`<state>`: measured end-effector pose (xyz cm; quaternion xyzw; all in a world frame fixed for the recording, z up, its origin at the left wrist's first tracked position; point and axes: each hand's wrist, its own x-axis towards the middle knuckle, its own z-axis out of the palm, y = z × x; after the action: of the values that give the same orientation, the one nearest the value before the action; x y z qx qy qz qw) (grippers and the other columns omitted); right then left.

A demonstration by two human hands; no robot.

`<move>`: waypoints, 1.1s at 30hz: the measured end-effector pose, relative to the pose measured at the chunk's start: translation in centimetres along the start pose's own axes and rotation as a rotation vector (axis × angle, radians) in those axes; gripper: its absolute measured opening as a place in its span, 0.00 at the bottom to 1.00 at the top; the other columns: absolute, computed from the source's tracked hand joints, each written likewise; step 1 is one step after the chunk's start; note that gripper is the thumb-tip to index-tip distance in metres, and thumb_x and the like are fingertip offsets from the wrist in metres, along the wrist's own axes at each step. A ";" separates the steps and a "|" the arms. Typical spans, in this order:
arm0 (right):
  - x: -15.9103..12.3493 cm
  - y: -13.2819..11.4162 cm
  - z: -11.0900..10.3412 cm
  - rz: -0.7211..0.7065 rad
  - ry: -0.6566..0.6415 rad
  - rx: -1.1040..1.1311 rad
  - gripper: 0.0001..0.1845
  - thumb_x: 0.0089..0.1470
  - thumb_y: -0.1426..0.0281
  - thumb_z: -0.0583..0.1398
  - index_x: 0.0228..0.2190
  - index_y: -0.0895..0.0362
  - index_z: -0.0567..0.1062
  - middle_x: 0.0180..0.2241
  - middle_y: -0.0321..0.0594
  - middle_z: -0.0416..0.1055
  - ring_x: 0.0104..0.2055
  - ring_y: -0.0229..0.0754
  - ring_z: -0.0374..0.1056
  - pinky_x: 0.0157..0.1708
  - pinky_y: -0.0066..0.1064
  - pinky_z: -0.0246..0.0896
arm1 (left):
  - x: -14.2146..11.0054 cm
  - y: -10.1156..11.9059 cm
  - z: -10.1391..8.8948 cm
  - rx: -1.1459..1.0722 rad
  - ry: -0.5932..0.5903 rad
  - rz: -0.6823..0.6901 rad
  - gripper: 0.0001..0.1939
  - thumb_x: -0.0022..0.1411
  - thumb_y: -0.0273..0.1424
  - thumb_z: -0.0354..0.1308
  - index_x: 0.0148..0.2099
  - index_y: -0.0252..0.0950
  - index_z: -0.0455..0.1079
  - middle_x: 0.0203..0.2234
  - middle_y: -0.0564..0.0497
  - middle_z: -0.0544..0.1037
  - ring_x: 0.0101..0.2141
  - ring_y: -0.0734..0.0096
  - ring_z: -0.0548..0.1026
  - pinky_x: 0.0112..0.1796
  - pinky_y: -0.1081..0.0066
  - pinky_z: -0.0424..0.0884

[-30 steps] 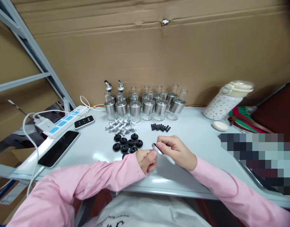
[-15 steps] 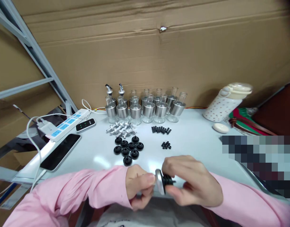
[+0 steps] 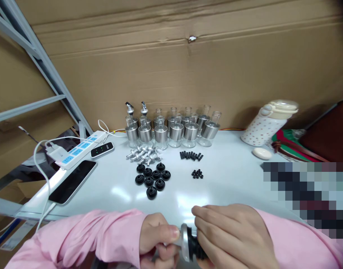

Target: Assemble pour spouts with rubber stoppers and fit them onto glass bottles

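Observation:
Low in front of me, a pourer spout (image 3: 184,242) with a silver collar and a black stopper is held sideways between my hands. My left hand (image 3: 160,239) is closed, thumb and fingers pinching its metal end. Around the black stopper end my right hand (image 3: 233,233) is wrapped, hiding most of that end. Beyond my hands lie several round black stoppers (image 3: 151,192) and a heap of silver spouts (image 3: 145,154). Farther right are short black tubes (image 3: 191,155) and small black rings (image 3: 197,173).
Steel-banded glass bottles (image 3: 161,132) stand in two rows at the back; two in the rear row carry pourers. At left lie a phone (image 3: 73,182), a power strip (image 3: 81,149) and a small black device (image 3: 102,150). A flask (image 3: 266,123) and white oval object (image 3: 262,153) stand right.
Both hands and the pourer spout have come lower and closer to me. My right hand, whose fingers were more spread, now covers more of the black stopper.

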<state>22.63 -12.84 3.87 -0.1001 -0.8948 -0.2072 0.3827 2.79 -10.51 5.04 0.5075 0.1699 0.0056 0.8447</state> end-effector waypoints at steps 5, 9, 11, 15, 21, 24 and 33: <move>0.5 0.7 0.0 0.159 -0.064 0.088 0.07 0.55 0.69 0.52 0.29 0.58 0.69 0.19 0.41 0.68 0.25 0.44 0.68 0.23 0.34 0.64 | -0.5 -0.5 -2.0 0.663 0.138 0.193 0.33 0.59 0.55 0.36 0.13 0.37 0.50 0.05 0.56 0.57 0.11 0.80 0.53 0.28 0.71 0.62; 0.5 1.3 0.6 0.392 -0.035 0.263 0.07 0.50 0.78 0.50 0.25 0.55 0.63 0.15 0.34 0.62 0.19 0.35 0.61 0.18 0.26 0.56 | -0.6 -0.7 -3.4 1.169 0.376 0.555 0.28 0.62 0.50 0.32 0.18 0.37 0.49 0.10 0.56 0.58 0.15 0.77 0.49 0.34 0.66 0.57; 0.4 1.7 1.0 0.504 -0.016 0.331 0.06 0.52 0.74 0.50 0.25 0.55 0.63 0.16 0.34 0.63 0.19 0.33 0.59 0.18 0.25 0.54 | -0.5 -0.6 -3.6 1.218 0.358 0.638 0.26 0.63 0.47 0.31 0.20 0.37 0.49 0.10 0.56 0.58 0.15 0.76 0.49 0.31 0.67 0.55; 0.7 1.5 1.3 0.526 -0.077 0.416 0.19 0.58 0.61 0.43 0.25 0.57 0.64 0.17 0.35 0.62 0.18 0.34 0.56 0.18 0.27 0.51 | 0.0 0.0 -3.4 1.339 0.341 0.748 0.24 0.65 0.42 0.32 0.20 0.36 0.49 0.10 0.58 0.58 0.15 0.78 0.49 0.30 0.66 0.53; 1.5 0.5 1.0 0.709 -0.191 0.501 0.23 0.58 0.53 0.43 0.23 0.57 0.62 0.17 0.32 0.61 0.17 0.32 0.54 0.19 0.25 0.49 | 0.9 -0.9 -3.6 1.706 0.515 0.806 0.23 0.64 0.38 0.36 0.19 0.36 0.55 0.11 0.55 0.61 0.16 0.76 0.52 0.32 0.65 0.54; 1.8 0.6 0.9 0.906 -0.278 0.571 0.16 0.59 0.61 0.49 0.23 0.56 0.60 0.17 0.30 0.59 0.18 0.31 0.54 0.21 0.23 0.50 | 1.5 -1.3 -4.0 1.858 0.550 0.826 0.25 0.65 0.39 0.34 0.20 0.36 0.59 0.12 0.54 0.63 0.16 0.76 0.53 0.33 0.65 0.55; 1.9 0.9 1.4 1.297 -0.053 1.065 0.08 0.55 0.64 0.54 0.31 0.57 0.63 0.21 0.31 0.63 0.21 0.30 0.59 0.20 0.21 0.54 | 1.0 1.7 -6.2 1.991 0.556 0.863 0.28 0.67 0.41 0.29 0.22 0.35 0.59 0.15 0.54 0.66 0.18 0.76 0.60 0.34 0.65 0.56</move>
<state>20.74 -11.37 4.65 -0.4055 -0.6469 0.5062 0.4011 2.16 -4.20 3.64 0.9546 0.0912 0.2728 -0.0778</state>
